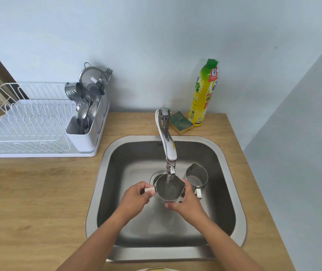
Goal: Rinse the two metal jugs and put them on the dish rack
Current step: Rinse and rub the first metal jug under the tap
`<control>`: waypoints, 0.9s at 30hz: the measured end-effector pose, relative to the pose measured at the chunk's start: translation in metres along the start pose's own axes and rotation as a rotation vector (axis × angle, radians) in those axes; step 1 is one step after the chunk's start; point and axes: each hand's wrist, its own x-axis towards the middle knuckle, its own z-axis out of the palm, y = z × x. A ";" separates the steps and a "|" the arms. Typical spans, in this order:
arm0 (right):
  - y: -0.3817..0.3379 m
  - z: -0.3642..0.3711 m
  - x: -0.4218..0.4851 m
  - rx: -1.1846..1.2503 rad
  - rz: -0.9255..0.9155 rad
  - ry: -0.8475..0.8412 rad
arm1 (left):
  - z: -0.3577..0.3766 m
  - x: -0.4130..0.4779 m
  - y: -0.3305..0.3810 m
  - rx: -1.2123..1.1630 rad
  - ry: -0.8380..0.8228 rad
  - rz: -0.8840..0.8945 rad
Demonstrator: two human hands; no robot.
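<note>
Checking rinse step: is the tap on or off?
On: a water stream falls from the tap spout into the metal jug held beneath it.

Held jug (169,189): sat between my hands, under the tap (168,145).
Second jug (196,178): stood in the sink (224,192), just beyond my right hand (183,202).
Dish rack (29,126): lay far left of my left hand (136,196).

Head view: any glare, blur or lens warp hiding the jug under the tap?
Head view: even, soft light; mild sheen on the jug under the tap, none blinding; wide-angle warp bends the counter edge and wall corner; both hands sharp, no motion blur.
</note>
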 end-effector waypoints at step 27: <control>-0.006 -0.024 0.016 -0.103 0.023 -0.086 | 0.007 0.005 0.010 -0.004 -0.034 -0.054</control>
